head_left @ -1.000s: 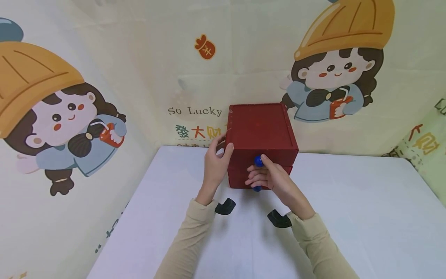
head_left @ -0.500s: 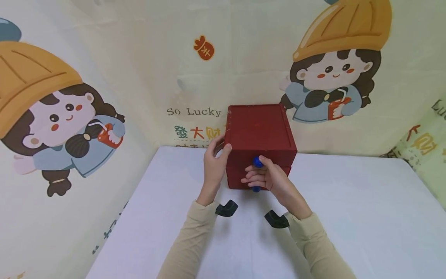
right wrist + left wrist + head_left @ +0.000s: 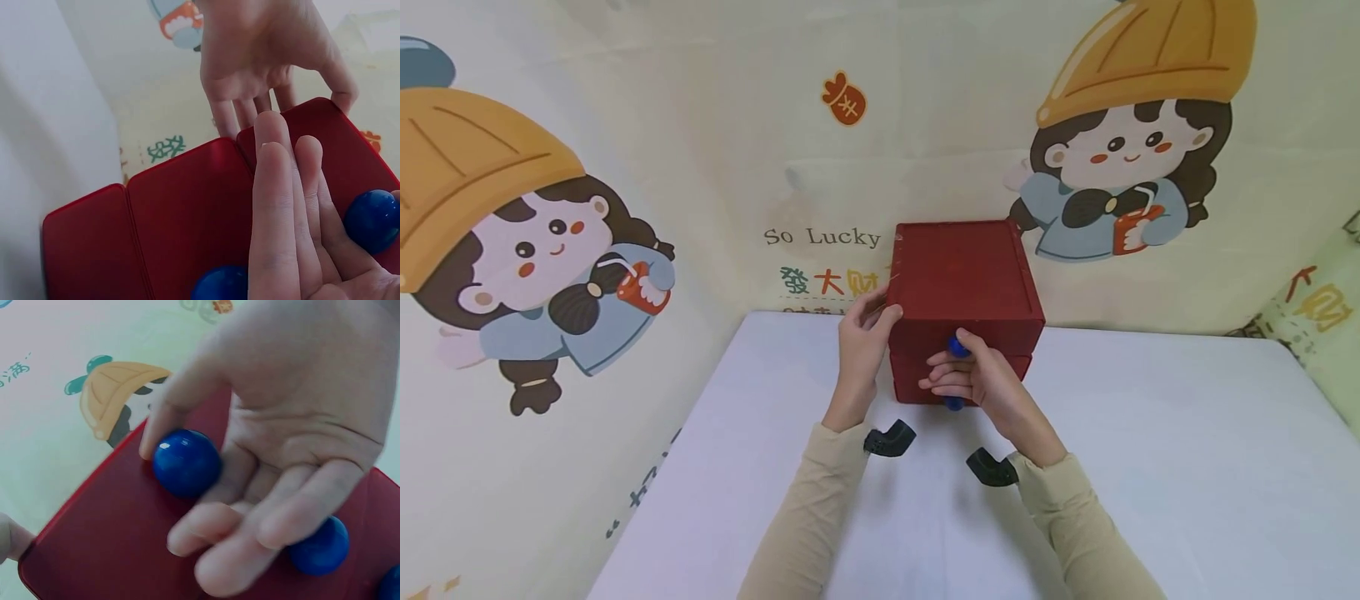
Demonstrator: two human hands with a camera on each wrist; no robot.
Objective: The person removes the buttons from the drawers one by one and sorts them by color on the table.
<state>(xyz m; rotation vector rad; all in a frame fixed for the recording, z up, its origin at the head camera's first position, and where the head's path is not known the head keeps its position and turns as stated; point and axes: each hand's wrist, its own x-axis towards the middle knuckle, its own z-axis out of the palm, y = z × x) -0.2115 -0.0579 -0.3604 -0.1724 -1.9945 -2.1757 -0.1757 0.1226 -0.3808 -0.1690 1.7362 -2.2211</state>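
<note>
A red box of drawers (image 3: 966, 271) with round blue knobs stands against the backdrop. My right hand (image 3: 1003, 387) is at its front, holding the upper blue knob (image 3: 186, 464) between thumb and index finger. The other right fingers extend loosely in front of a lower blue knob (image 3: 320, 546). My left hand (image 3: 861, 358) rests against the box's left side. Its fingers lie fairly straight along that side, and its thumb touches the front corner, as the right wrist view also shows. Seams between the drawer fronts (image 3: 181, 212) look closed.
A white-covered table (image 3: 1150, 450) carries the box near its back edge. Behind and to the left hangs a printed cloth backdrop (image 3: 730, 167) with cartoon figures. Black curved pieces (image 3: 889, 439) project from both sleeve cuffs.
The picture shifts slightly with the head. Both hands stay in place on the box and knob, and the drawers show no visible movement.
</note>
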